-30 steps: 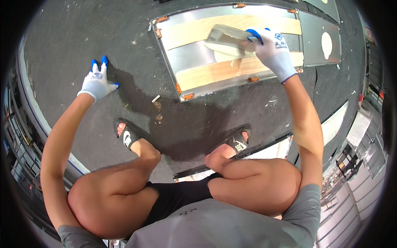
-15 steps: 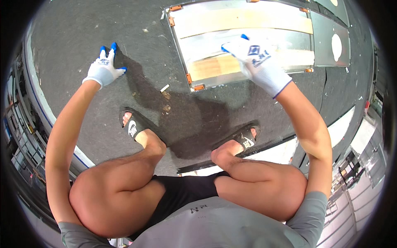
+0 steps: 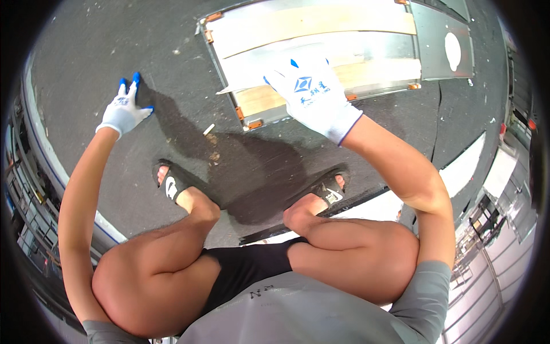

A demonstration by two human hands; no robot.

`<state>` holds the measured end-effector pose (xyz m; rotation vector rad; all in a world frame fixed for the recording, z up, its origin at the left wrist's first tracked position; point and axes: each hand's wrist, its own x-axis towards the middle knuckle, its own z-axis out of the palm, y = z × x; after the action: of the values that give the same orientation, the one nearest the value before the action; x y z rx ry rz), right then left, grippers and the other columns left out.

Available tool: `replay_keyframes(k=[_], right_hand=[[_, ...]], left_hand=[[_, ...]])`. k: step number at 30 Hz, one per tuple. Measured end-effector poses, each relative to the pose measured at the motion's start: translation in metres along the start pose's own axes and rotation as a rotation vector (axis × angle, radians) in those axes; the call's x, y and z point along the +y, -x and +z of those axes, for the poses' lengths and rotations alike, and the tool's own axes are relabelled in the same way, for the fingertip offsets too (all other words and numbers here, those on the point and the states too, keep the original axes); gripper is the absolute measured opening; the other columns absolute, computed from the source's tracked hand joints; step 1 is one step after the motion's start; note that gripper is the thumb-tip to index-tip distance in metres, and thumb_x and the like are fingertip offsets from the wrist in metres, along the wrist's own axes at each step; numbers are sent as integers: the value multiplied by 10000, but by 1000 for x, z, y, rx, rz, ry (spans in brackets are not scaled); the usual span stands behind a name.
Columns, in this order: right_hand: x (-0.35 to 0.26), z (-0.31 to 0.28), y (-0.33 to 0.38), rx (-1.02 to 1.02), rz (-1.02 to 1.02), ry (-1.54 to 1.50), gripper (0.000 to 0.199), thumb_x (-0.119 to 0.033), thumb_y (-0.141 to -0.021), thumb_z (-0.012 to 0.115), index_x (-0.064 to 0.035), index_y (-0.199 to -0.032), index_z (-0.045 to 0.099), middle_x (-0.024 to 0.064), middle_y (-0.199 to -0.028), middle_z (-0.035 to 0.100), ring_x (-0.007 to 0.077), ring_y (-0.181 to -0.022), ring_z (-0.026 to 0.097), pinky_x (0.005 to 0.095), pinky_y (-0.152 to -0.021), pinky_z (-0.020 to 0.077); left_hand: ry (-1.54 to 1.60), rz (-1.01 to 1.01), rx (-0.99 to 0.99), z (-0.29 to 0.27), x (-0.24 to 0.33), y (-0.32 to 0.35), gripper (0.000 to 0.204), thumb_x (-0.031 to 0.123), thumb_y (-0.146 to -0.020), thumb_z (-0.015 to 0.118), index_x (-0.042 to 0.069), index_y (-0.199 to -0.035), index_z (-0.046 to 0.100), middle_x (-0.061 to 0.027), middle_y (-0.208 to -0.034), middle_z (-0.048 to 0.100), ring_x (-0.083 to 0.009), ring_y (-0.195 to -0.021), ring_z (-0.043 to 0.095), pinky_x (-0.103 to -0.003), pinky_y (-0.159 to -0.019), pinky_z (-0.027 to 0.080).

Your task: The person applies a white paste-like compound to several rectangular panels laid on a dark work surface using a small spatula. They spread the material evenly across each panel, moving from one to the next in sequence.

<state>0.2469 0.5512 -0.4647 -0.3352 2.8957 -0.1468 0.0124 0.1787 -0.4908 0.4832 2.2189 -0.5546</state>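
My left hand point(image 3: 124, 109), in a white glove with blue fingertips, reaches down to the dark floor on the left with its fingers spread. It holds nothing. My right hand point(image 3: 315, 97), gloved alike, lies palm down over the near part of a framed panel point(image 3: 375, 43). Its blue fingertips show apart, though the white glove partly blends into the bright surface. A thin pale strip point(image 3: 234, 89) sticks out past the panel's left edge, level with that hand; whether the fingers touch it is unclear. Pale wood-coloured bands point(image 3: 321, 21) run along the panel, and orange corner pieces point(image 3: 254, 124) sit on its frame.
A grey panel with a white oval point(image 3: 452, 51) adjoins on the right. A small white stick point(image 3: 209, 129) lies on the dark floor point(image 3: 177, 74) before my sandalled feet. White sheet material point(image 3: 366, 211) lies near my right foot. Racks point(image 3: 34, 178) stand at the far left.
My right hand has moved left and nearer to me across the panel. The pale strip now shows past the panel's left edge. The view has shifted slightly; my left hand stays by the floor.
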Motion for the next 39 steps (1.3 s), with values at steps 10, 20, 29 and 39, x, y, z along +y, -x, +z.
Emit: replay_keyframes(k=[10, 20, 29, 39], right_hand=[[151, 6, 64, 473, 332, 117, 213, -58, -899, 711, -132, -1087, 778, 124, -795, 698, 305, -679, 667, 421, -636, 549], [203, 9, 106, 471, 281, 29, 271, -52, -883, 720, -215, -1079, 812, 53, -921, 756, 279, -853, 679, 414, -795, 549], [175, -1, 115, 343, 231, -65, 289, 50, -827, 699, -116, -1047, 784, 67, -1017, 789, 295, -957, 720, 428, -856, 543], [212, 10, 102, 499, 253, 91, 287, 4, -847, 719, -174, -1058, 798, 42, -1004, 784, 294, -957, 712, 429, -871, 556]], left_hand=[[40, 20, -10, 10, -12, -7, 1121, 449, -932, 765, 305, -1732, -7, -263, -1773, 58, -463, -1523, 407, -467, -1234, 416], [58, 64, 50, 25, -26, -20, 1126, 431, -913, 785, 318, -1732, 20, -286, -1761, 98, -469, -1486, 457, -466, -1208, 443], [90, 191, 139, 45, -41, -33, 1095, 738, -898, 670, 229, -1724, 163, -212, -1778, 128, -566, -1585, 133, -531, -1216, 415], [110, 63, 40, 32, -38, -29, 1133, 373, -903, 796, 338, -1729, 22, -246, -1776, 80, -445, -1481, 472, -454, -1186, 470]])
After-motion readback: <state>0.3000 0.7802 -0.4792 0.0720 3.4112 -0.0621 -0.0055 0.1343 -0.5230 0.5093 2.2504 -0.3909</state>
